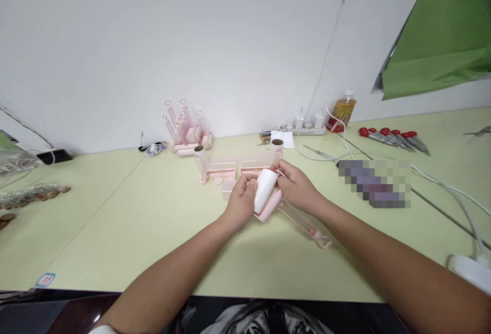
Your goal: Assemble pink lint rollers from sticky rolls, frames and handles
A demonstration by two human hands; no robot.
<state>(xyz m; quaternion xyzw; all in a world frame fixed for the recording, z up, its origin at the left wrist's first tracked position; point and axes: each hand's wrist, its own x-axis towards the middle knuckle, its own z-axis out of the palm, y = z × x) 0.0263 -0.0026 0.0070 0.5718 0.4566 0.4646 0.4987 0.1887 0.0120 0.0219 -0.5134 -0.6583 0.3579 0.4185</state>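
Over the middle of the table, my left hand (242, 197) grips a smooth white roll (264, 190), thumb laid along its side. Against the roll's lower right side is a pink half-round cover (269, 207). My right hand (298, 185) is closed at the upper end of the roll, its fingertips beside a thin white piece; exactly what they pinch is hard to make out. Below the right wrist, a clear tube with a pink heart-shaped loop end (321, 239) slants over the table. Just behind my hands lie open pink trays (221, 174) with clear lids.
Clear cylinders with brown tops (199, 156) stand behind my hands. Pink heart-topped pieces (186, 127) cluster near the wall. A power strip (307, 130), bottle (342, 111) and red-handled tools (393, 137) are at the back right. White cables (441, 183) cross the right side.
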